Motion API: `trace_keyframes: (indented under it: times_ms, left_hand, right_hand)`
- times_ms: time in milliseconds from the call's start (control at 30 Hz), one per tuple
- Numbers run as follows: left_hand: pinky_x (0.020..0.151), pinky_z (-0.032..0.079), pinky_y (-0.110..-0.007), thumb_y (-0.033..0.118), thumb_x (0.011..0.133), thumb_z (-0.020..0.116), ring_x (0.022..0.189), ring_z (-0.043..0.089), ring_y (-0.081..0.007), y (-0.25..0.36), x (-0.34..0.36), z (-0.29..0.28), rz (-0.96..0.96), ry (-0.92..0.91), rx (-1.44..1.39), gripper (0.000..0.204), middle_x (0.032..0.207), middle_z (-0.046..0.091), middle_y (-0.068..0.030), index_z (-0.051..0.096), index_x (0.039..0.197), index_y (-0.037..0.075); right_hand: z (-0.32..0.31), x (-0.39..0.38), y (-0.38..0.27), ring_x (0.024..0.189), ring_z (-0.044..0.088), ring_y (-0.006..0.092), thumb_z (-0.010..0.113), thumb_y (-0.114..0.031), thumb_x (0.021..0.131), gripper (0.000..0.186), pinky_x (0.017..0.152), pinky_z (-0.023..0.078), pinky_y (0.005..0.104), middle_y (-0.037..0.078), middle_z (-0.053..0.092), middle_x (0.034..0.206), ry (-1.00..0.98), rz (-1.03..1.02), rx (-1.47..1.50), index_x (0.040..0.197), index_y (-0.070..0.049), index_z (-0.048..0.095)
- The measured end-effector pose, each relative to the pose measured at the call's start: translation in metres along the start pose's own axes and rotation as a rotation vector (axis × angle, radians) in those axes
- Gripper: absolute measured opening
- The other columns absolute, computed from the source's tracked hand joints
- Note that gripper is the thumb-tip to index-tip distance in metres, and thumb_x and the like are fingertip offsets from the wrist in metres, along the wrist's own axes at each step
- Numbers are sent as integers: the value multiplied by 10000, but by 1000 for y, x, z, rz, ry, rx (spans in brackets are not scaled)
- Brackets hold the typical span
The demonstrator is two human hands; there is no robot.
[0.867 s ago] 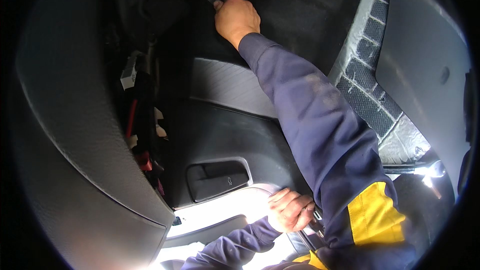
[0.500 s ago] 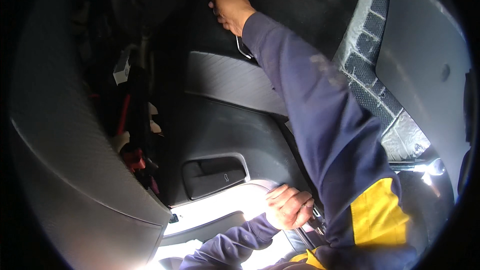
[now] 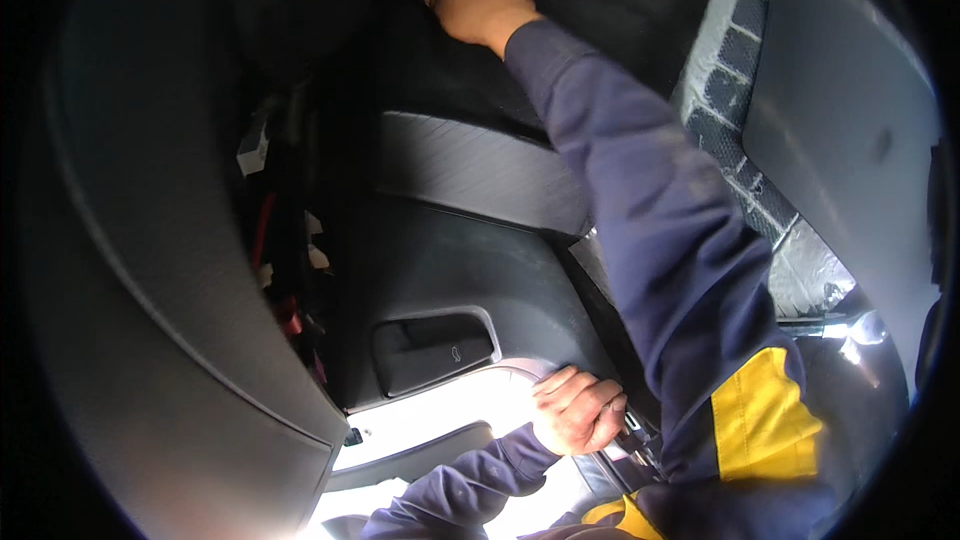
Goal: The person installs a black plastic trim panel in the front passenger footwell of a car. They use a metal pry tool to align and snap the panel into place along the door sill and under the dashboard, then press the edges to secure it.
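My left hand (image 3: 580, 410) is closed, its fingers curled over the edge of the black trim panel (image 3: 470, 255) beside the bright door opening. A ring shows on one of its fingers. At the top, my right hand (image 3: 483, 8) is closed low against the dark carpeted floor (image 3: 440, 70). Its fingers face away from view, and what they hold is hidden. My right sleeve crosses over the panel. A recessed black release handle (image 3: 435, 352) lies in the panel, left of my left hand. A ribbed grey sill strip (image 3: 475, 165) runs between the two hands.
A grey seat side (image 3: 170, 340) fills the left. Beside it, a dark gap holds a white block (image 3: 254, 152), a red strip (image 3: 264, 230) and a red part (image 3: 289, 317). Silvery padding (image 3: 735, 90) and a grey panel (image 3: 840, 130) stand at right, with a shiny metal tool (image 3: 845, 328) below.
My right hand has shifted slightly right, and the bent metal rod seen under its wrist is now out of sight. My view has shifted a little; my left hand stays put.
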State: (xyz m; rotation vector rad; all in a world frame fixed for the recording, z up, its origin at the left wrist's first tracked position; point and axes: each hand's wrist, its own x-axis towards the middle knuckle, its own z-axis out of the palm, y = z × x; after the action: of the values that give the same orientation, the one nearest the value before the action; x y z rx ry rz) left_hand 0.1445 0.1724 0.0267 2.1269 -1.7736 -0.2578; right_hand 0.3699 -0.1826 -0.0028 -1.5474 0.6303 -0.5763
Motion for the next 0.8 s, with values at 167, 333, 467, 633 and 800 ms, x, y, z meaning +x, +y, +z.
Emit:
trace_keyframes:
  times_ms: [167, 333, 467, 633, 800]
  left_hand:
    - [544, 491, -360, 24, 798, 769, 580, 617, -230, -2, -3, 2, 11, -4, 15, 125, 808, 716, -85, 732, 918, 25]
    - [568, 507, -353, 28, 804, 775, 623, 640, -231, -1, -2, 1, -27, -27, 0, 124, 833, 710, -87, 736, 922, 16]
    - [571, 506, -359, 30, 788, 762, 630, 643, -238, 0, 2, -2, -1, -18, 0, 113, 811, 701, -85, 736, 898, 34]
    - [565, 484, -352, 47, 747, 754, 627, 625, -233, 4, 7, -3, 6, -19, 44, 82, 784, 682, -74, 724, 817, 77]
    - [559, 481, -351, 39, 753, 754, 616, 619, -237, 6, 9, -3, 5, -12, 68, 68, 778, 683, -73, 721, 799, 76]
  right_hand:
    - [-31, -23, 24, 1104, 761, 370, 641, -378, 1063, 399, 980, 611, 463, 205, 770, 1186, -104, -171, -379, 1201, -24, 763]
    - [-6, 0, -8, 1033, 781, 387, 687, -423, 1039, 430, 884, 651, 483, 220, 781, 1146, 250, -211, -45, 1195, -31, 770]
    - [7, 28, -36, 1059, 783, 376, 692, -392, 1043, 382, 903, 651, 465, 216, 790, 1132, 274, -60, 113, 1121, -35, 802]
    - [11, 42, -43, 1076, 783, 364, 689, -239, 1024, 248, 915, 651, 455, 207, 789, 1160, 217, -103, -70, 1134, -53, 810]
    - [6, 48, -46, 1083, 785, 353, 691, -183, 1003, 202, 903, 654, 451, 194, 793, 1168, 223, -118, -46, 1104, -57, 811]
